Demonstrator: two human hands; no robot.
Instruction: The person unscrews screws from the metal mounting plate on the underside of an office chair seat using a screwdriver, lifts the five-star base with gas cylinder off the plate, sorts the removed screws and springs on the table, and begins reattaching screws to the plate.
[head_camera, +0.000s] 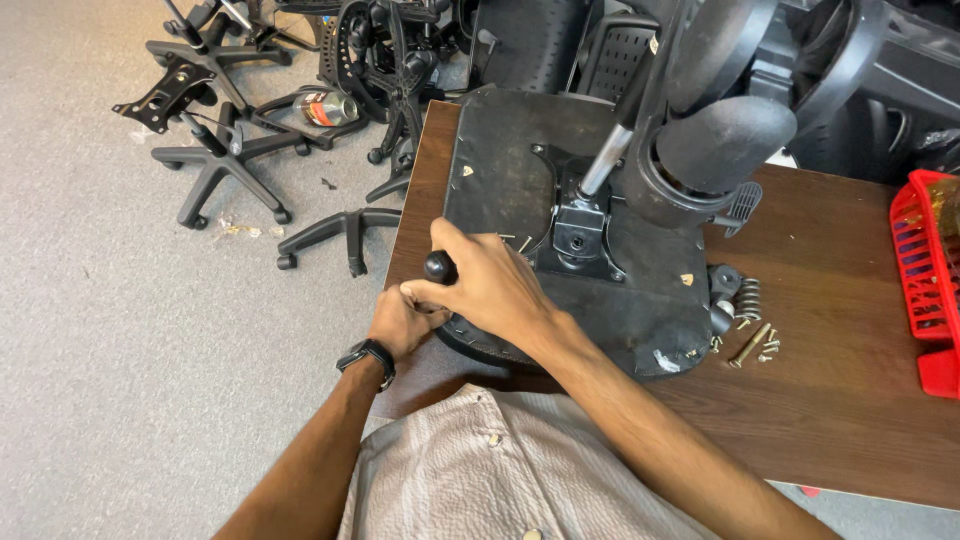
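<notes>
Grey carpet fills the left of the view, strewn with black star-shaped chair bases (225, 165) and other chair parts. On the right stands a dark brown wooden table (840, 400).

An upturned black office chair seat (500, 150) lies on the table, underside facing up, its near edge just over the table's front edge. A black metal mechanism plate (580, 235) is fixed at its middle, with a silver gas cylinder (605, 160) rising from it at a slant.

Both forearms reach forward from the bottom of the frame and meet at the seat's near left edge. The right hand (495, 285) is palm down, fingers curled around a black round knob (439, 266) at the end of a lever. The left hand (402, 320), with a black wristwatch (368, 357) on its wrist, is closed in a loose fist right under the right hand, touching it; what its fingers grip cannot be told.

Near the seat's right edge lie a coil spring (748, 298), a brass-coloured bolt (750, 345) and small screws. A red plastic basket (925, 270) sits at the table's far right.
</notes>
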